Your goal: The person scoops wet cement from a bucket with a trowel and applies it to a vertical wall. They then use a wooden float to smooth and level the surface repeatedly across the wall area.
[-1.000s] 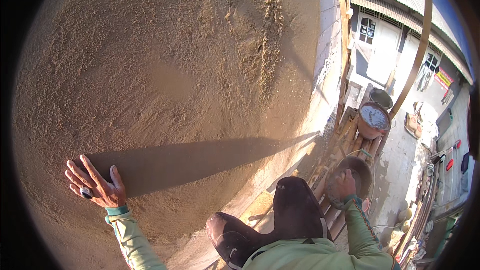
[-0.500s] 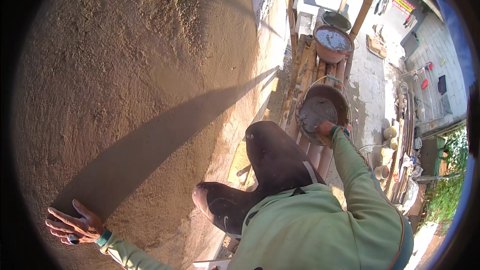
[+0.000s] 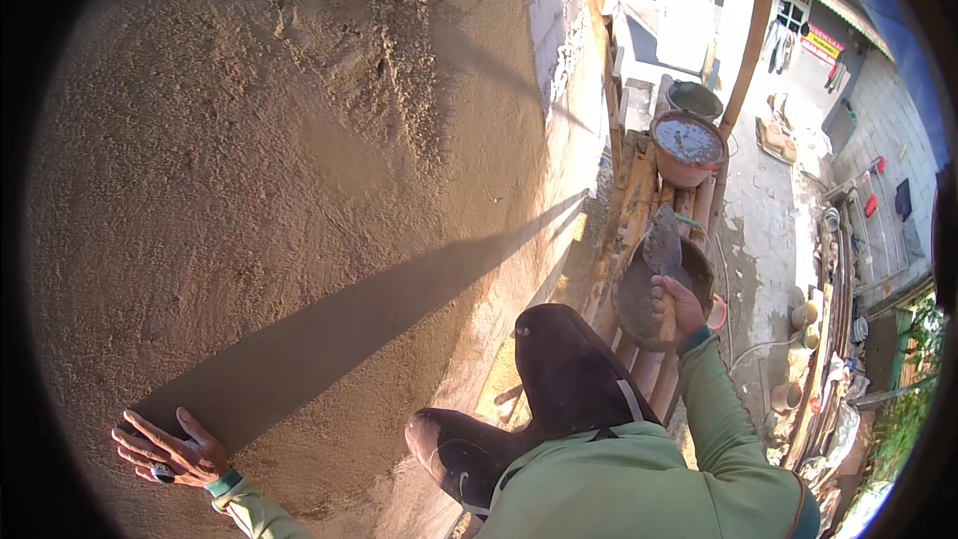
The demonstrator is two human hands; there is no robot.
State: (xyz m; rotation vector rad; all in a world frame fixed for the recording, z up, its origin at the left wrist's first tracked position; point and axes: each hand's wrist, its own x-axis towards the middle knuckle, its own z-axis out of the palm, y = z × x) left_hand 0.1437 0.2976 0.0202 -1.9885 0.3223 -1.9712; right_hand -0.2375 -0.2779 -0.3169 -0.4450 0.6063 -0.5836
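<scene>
My left hand [image 3: 178, 454] rests with fingers spread on the rough, part-plastered wall [image 3: 269, 190], a dark ring on one finger. My right hand [image 3: 682, 309] is closed round the handle of a trowel [image 3: 671, 258], its blade pointing away from me and smeared or loaded with grey mortar. The trowel is held above a dark bucket [image 3: 636, 304], which it and my hand partly cover, so how much mortar lies inside is hard to see.
Bamboo scaffold poles [image 3: 639, 210] run along the wall beneath the buckets. Farther along stand a reddish tub [image 3: 685, 172] of wet grey mix and a dark bucket [image 3: 696, 98]. An upright pole [image 3: 750, 40] rises beside them. Pots and planks line the yard below right.
My right hand has come up out of the bucket, bringing the trowel into sight. My left hand stays spread on the wall. The whole view has shifted slightly.
</scene>
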